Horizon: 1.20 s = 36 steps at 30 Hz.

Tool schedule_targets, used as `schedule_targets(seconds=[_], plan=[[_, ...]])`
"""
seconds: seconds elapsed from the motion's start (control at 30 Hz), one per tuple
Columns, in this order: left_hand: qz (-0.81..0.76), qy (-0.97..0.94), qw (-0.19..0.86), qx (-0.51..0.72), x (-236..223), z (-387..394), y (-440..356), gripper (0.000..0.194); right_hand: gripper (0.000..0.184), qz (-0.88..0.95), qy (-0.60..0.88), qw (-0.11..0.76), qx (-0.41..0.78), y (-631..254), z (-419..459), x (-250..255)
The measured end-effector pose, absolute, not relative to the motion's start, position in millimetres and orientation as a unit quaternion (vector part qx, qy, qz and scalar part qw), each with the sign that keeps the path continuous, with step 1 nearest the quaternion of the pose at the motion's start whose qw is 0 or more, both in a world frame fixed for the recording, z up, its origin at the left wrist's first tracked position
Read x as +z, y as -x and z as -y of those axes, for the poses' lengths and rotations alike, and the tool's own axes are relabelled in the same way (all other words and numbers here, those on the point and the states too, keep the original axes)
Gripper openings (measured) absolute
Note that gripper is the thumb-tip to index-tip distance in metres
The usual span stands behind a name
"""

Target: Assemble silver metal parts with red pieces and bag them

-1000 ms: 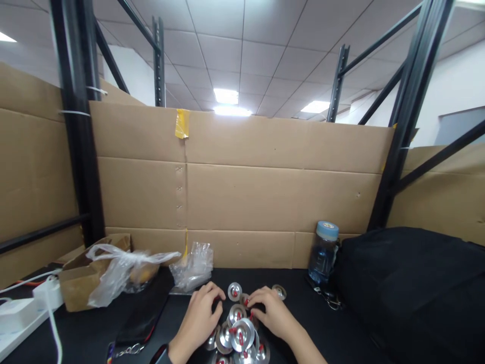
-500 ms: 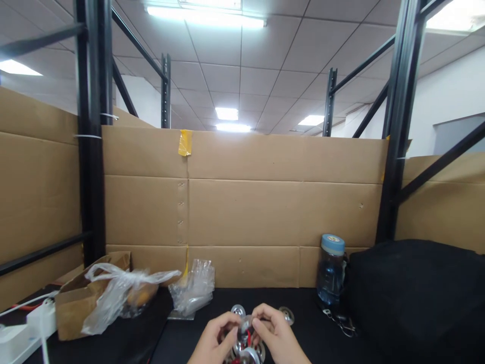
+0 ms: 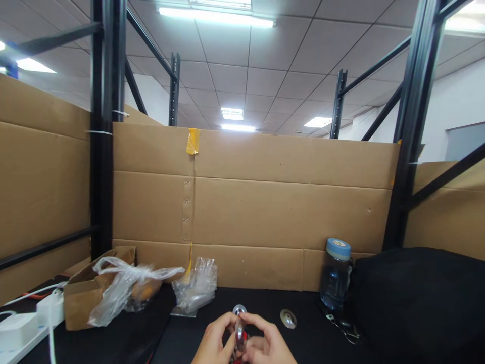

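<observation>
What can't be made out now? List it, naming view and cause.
All in the head view:
Metal disc: partly covered by the left hand and right hand.
Wrists: cut off by bottom edge.
Orange contents of knotted plastic bag: blurred by crumpled film.
Black bag: cut off by right edge.

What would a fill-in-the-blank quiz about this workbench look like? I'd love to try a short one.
1. The left hand and right hand hold a shiny disc; the small bit beside it is coloured ____.
2. The loose metal disc lies nearer the ____ hand than the left.
3. The lid of the clear bottle is ____.
4. The big brown wall at the back is made of ____.

Missing words: red; right; blue; cardboard.
</observation>
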<state>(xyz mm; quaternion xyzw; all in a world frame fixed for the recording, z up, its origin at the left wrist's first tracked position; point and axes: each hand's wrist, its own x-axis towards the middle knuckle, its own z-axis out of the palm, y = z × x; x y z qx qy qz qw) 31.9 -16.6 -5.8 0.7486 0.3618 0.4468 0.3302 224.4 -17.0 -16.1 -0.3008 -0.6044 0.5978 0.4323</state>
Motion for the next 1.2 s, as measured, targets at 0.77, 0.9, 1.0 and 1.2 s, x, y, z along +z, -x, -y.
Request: schedule_targets(seconds=[0.77,0.9,1.0,1.2], plan=[[-0.612,-0.727,0.106,0.292,-27,-12,22,0.019,0.040,0.728,0.621,0.281,0.075,-337,-38,-36],[-0.609,-0.736,0.105,0.278,-18,-7,19,0.021,0.041,0.735,0.631,0.244,0.057,-332,-31,-28],[-0.604,-0.744,0.112,0.262,-10,-2,19,0.021,0.041,0.723,0.656,0.213,0.039,-326,-23,-19],[-0.586,-0.769,0.098,0.236,-1,8,15,0.024,0.045,0.803,0.536,0.234,0.116,-273,-1,9]])
